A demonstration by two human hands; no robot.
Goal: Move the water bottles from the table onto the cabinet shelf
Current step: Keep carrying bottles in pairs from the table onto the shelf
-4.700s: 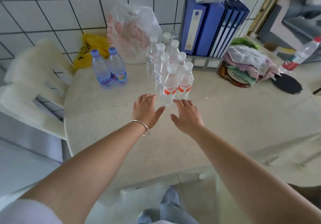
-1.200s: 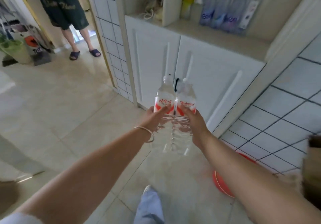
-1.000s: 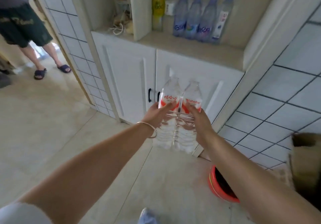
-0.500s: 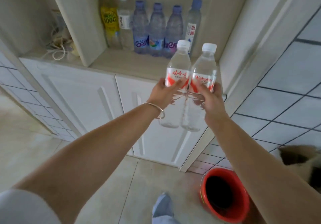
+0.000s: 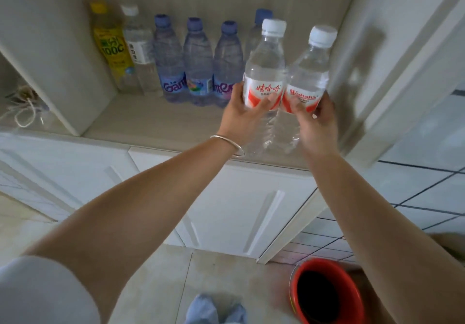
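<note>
We are holding two upright bottles side by side over the front of the cabinet shelf (image 5: 156, 125), bare board just below them: our left hand (image 5: 242, 115) is wrapping the bottle marked 娃哈哈 (image 5: 264, 72), our right hand (image 5: 315, 117) the Wahaha bottle (image 5: 308, 74). Beyond the left hand are standing the Ganten bottles (image 5: 196, 64) and a yellow 100C bottle (image 5: 110, 44)

Right held bottle (image 5: 305, 72) reads "Wahaha"; yellow bottle (image 5: 110, 44) "100C"; blue-capped bottle (image 5: 168, 62) "Gan".

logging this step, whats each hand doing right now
Left hand: holding the left water bottle at its label.
Right hand: holding the right water bottle at its label.
</note>
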